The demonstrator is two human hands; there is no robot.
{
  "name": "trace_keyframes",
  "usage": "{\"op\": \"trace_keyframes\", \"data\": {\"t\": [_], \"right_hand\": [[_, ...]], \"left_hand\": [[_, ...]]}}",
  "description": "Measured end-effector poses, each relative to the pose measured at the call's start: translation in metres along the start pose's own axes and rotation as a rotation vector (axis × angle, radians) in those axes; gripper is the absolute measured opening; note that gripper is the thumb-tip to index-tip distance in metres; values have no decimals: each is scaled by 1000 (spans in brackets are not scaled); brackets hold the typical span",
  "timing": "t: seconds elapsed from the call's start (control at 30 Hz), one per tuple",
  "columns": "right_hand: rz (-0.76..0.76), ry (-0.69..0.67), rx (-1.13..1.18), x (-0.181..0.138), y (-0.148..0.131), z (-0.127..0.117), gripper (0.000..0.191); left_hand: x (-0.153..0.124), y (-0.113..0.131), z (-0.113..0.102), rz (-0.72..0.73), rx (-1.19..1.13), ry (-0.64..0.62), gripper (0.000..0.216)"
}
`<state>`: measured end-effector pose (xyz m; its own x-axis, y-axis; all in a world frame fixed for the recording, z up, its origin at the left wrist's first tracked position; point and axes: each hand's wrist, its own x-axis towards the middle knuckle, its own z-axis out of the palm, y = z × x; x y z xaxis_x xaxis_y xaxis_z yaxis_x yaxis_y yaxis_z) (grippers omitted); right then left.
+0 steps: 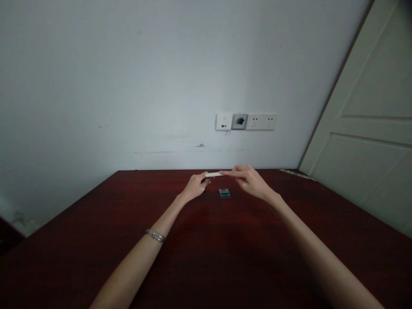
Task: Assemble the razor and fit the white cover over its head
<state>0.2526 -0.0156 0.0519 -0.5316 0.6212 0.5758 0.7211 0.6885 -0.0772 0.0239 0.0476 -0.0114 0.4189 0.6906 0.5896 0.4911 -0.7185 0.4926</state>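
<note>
Item one: a slim white stick-like object, held level above the far part of my dark red counter, my left hand curled closed around its left end and my right hand pinching its right end between thumb and fingertips; what the object is I cannot tell. Item two: a small teal-and-clear packet, lying flat on the counter just below the stick, between my hands. Also noted: a silver bracelet on my left wrist, and a white outlet strip on the wall behind.
</note>
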Motion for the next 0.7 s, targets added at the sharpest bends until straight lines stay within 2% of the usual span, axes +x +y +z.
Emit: {"op": "trace_keyframes", "data": {"t": [0.1,0.23,0.37,0.57,0.7], "right_hand": [[34,31,-17,-1,4,-1,47],[65,35,118,-2,6,-7,33],[98,27,135,-4,7,-15,30],[-17,-9,125,-3,3,-19,31],[-31,-17,32,-1,-2,-20,31]], "left_hand": [[-1,1,0,22,1,14,12],[-1,2,-2,33,1,17,14],[-1,2,-3,42,-4,42,11],[-3,5,-4,23,4,45,11],[-3,6,-5,30,4,36,13]]}}
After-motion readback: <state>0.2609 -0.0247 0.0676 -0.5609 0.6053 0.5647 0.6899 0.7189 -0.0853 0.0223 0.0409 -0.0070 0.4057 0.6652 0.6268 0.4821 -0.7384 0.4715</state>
